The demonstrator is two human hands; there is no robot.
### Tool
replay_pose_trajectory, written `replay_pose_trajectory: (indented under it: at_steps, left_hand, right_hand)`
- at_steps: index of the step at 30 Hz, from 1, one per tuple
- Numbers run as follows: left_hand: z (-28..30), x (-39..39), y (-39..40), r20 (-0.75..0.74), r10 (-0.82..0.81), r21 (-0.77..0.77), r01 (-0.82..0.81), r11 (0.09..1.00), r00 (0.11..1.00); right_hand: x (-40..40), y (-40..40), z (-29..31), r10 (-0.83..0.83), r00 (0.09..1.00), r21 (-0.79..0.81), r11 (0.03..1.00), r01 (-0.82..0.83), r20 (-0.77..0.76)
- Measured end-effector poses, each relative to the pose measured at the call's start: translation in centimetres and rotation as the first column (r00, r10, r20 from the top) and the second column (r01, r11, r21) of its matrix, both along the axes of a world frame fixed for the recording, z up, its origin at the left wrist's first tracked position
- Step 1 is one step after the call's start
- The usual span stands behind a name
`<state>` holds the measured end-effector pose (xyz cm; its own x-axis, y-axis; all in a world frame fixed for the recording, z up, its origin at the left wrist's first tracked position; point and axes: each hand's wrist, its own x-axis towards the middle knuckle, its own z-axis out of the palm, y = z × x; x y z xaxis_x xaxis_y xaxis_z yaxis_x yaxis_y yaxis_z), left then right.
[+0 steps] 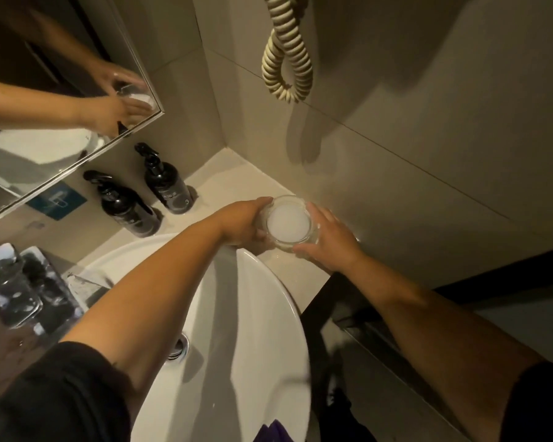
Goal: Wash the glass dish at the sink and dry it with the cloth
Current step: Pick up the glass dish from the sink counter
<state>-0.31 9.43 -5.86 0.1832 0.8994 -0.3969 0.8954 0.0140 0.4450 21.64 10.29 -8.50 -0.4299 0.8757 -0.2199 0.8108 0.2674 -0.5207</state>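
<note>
A round, thick-walled glass dish with a milky white inside sits between both my hands, just above the counter beyond the far right rim of the white sink. My left hand grips its left side. My right hand cups its right side, fingers spread around the wall. A purple cloth peeks in at the bottom edge over the sink's near rim. The drain shows in the basin under my left forearm.
Two black pump bottles stand on the counter by the back wall. Glasses on a tray sit at the left. A mirror hangs upper left, a coiled cord on the right wall. The counter's dark edge drops off at the right.
</note>
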Motion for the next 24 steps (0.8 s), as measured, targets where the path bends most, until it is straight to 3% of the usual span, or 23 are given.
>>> replay_pose_trajectory:
  at_steps: [8, 13, 20, 22, 24]
  left_hand:
    - [4.2, 0.1, -4.3, 0.079, 0.121, 0.101, -0.129, 0.987, 0.989]
    - [5.1, 1.0, -9.1, 0.267, 0.292, 0.081, -0.324, 0.943, 0.918]
    - [5.7, 3.3, -17.7, 0.52, 0.516, -0.018, -0.595, 0.804, 0.681]
    - [6.0, 4.2, -20.3, 0.614, 0.547, -0.05, -0.664, 0.746, 0.569]
    - [6.1, 5.5, -22.7, 0.733, 0.567, -0.126, -0.744, 0.656, 0.376]
  right_hand:
    - [0.7, -0.2, 5.1, 0.171, 0.985, 0.076, 0.983, -0.169, -0.028]
    - [1.1, -1.1, 7.6, 0.341, 0.94, 0.078, 0.938, -0.338, -0.025]
    - [0.8, -4.0, 9.8, 0.577, 0.815, 0.088, 0.815, -0.573, -0.045]
    - [0.3, -5.2, 10.0, 0.625, 0.778, 0.066, 0.78, -0.622, -0.056]
    - [-0.6, -6.6, 10.0, 0.667, 0.742, 0.04, 0.745, -0.666, -0.072]
